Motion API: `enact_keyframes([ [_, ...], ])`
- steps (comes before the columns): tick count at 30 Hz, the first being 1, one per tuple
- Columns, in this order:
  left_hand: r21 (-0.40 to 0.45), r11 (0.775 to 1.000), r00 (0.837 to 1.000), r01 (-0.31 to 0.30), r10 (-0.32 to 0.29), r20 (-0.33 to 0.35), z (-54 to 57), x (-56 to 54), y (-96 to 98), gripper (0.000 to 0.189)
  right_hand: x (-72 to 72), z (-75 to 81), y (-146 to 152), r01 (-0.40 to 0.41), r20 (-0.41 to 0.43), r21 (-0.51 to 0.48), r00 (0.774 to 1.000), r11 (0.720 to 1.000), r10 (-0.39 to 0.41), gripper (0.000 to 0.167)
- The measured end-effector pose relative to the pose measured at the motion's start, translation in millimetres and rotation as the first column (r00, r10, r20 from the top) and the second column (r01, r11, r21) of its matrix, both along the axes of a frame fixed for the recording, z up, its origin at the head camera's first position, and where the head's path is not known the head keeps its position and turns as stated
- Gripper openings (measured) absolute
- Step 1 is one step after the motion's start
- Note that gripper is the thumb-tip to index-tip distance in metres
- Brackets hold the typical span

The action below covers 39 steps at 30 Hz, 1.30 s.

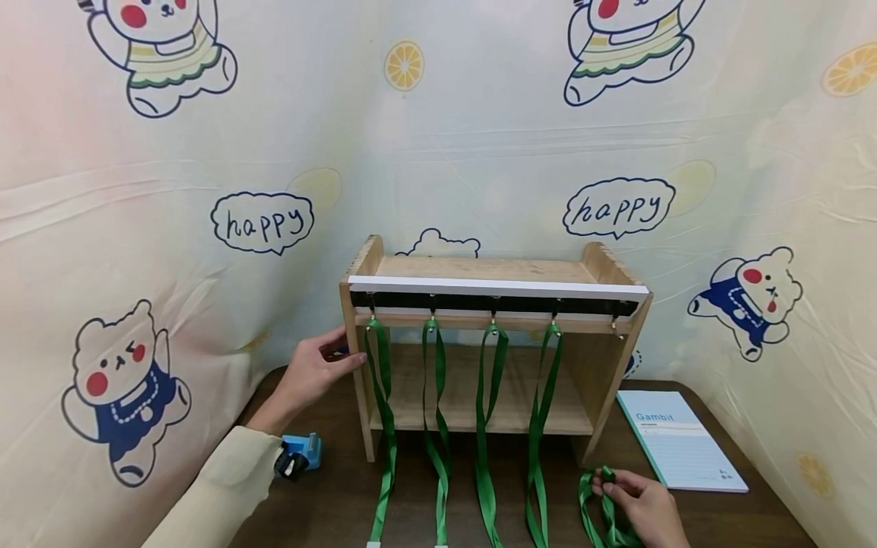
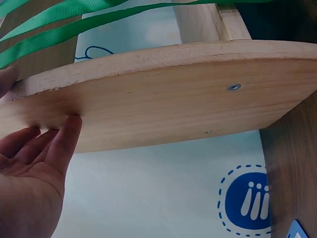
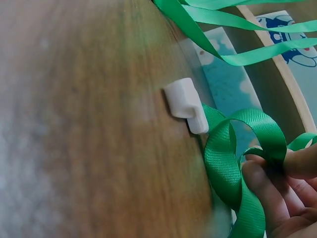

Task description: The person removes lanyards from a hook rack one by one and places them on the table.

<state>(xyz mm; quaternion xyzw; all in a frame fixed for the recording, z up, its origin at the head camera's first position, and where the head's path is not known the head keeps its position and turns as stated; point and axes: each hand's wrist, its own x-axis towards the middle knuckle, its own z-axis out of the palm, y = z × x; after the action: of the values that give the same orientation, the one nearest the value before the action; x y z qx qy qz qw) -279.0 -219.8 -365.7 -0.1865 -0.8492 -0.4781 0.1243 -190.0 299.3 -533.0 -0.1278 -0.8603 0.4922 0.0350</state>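
Observation:
A small wooden shelf [image 1: 479, 384] stands on the table, and several green lanyards [image 1: 384, 380] hang from hooks along its black front strip [image 1: 462, 301]. My left hand [image 1: 317, 373] grips the shelf's left side panel [image 2: 163, 99], fingertips on the outer face and thumb at the front edge. Low at the front right, my right hand [image 1: 644, 504] pinches another green lanyard [image 3: 223, 158] between thumb and fingers. That lanyard falls in loose loops, and its white plastic end piece [image 3: 185, 101] shows at the table surface. The rightmost hook [image 1: 617, 327] carries no lanyard.
A light-blue "Gambit" notebook [image 1: 681, 441] lies to the right of the shelf. Left of the shelf sits a blue tape dispenser [image 1: 301, 453] with a black part. Behind everything hangs a printed cloth [image 1: 452, 167].

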Motion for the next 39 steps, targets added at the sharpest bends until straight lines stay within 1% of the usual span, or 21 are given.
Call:
enact_keyframes([
  [2,-0.002,1.000,1.000,0.001,-0.001,-0.003,-0.1,0.1,0.0,0.063,-1.2,-1.3,1.1,0.007,0.000,0.007,1.000,1.000,-0.007,0.024],
  [4,-0.003,1.000,1.000,0.003,-0.003,-0.002,-0.2,0.0,-0.1,0.063,-2.3,-2.6,1.6,0.014,-0.001,-0.008,1.000,1.000,-0.014,0.025],
  [10,-0.006,1.000,1.000,0.004,-0.004,-0.002,-0.3,0.4,-1.6,0.063,-5.4,-5.0,1.1,0.021,-0.004,-0.118,1.000,0.993,-0.022,0.032],
  [12,-0.005,1.000,1.000,0.004,-0.004,-0.002,-0.2,0.3,-1.8,0.063,-6.0,-5.0,1.8,0.027,0.002,-0.098,1.000,0.995,-0.026,0.033],
  [17,-0.003,1.000,1.000,0.004,-0.004,-0.002,0.2,0.4,-0.9,0.063,-6.9,-2.4,5.0,0.037,0.020,0.018,0.999,0.999,-0.038,0.032],
  [23,-0.008,1.000,1.000,-0.002,0.002,0.004,0.9,1.2,0.1,0.064,-7.0,-0.6,6.5,0.070,0.019,0.066,0.997,0.995,-0.072,0.033],
  [28,-0.020,1.000,1.000,-0.009,0.010,0.004,0.8,0.8,1.9,0.063,-9.9,-2.0,7.5,0.110,0.023,0.065,0.994,0.992,-0.111,0.033],
  [32,-0.021,1.000,1.000,-0.018,0.018,0.010,1.1,0.7,3.4,0.063,-12.6,-3.4,8.7,0.113,0.013,0.040,0.993,0.993,-0.114,0.033],
  [35,-0.019,1.000,1.000,-0.020,0.021,0.012,1.7,0.8,4.0,0.064,-14.5,-3.3,9.1,0.105,-0.002,0.002,0.994,0.994,-0.105,0.034],
  [39,-0.020,1.000,1.000,-0.018,0.018,0.003,2.2,-0.1,4.2,0.063,-15.9,-2.1,9.4,0.102,-0.005,-0.007,0.995,0.995,-0.102,0.036],
])
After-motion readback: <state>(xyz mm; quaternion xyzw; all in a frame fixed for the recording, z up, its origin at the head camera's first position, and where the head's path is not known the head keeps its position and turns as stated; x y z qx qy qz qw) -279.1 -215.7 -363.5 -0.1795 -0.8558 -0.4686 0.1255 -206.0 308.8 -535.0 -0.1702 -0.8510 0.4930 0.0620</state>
